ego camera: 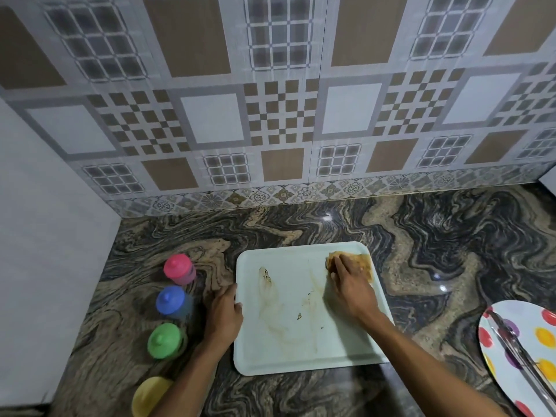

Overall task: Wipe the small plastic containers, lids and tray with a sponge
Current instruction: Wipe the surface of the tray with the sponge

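Observation:
A white rectangular tray (pixel 288 353) lies flat on the dark marbled counter, smeared with brownish streaks and a few dark crumbs. My right hand (pixel 350 285) presses a brown-stained sponge (pixel 362 261) onto the tray's far right corner. My left hand (pixel 224 311) grips the tray's left rim. To the left of the tray, small lidded plastic containers stand in a line: pink (pixel 179 268), blue (pixel 171 300), green (pixel 165 340) and yellow (pixel 150 395), the last partly hidden by my left forearm.
A round plate with coloured dots (pixel 541 335) sits at the right edge, with metal tongs (pixel 520 350) lying across it. A patterned tiled wall (pixel 279 115) backs the counter, and a plain white wall (pixel 45 236) closes the left side.

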